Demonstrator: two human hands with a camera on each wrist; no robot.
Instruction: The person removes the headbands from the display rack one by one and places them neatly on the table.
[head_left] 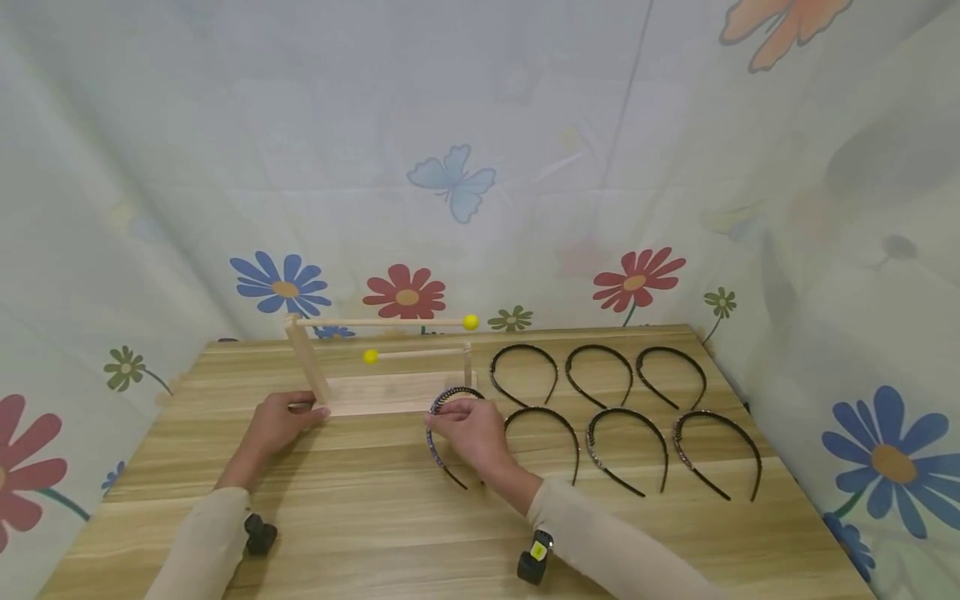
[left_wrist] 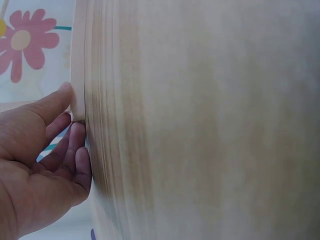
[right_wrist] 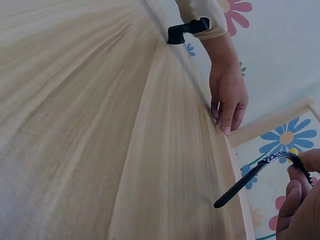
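A wooden stand point(head_left: 390, 395) with a flat base and two horizontal rods tipped with yellow balls sits at the table's centre-left. At its left end, my left hand point(head_left: 277, 425) pinches the corner of the base; the left wrist view shows the thumb against the base board's edge point(left_wrist: 78, 55) and the fingers curled at its end. My right hand point(head_left: 476, 432) holds a dark headband point(head_left: 434, 446) with a sparkly decorated band, just in front of the stand's right end. In the right wrist view, thumb and fingers grip the headband point(right_wrist: 237, 189) near its curve, and one tip points free.
Several more black headbands lie in two rows on the right, among them a back-row headband point(head_left: 597, 347) and a front-row headband point(head_left: 716, 413). The wood-grain table point(head_left: 375, 517) meets a flower-printed curtain point(head_left: 525, 208) at the back and sides.
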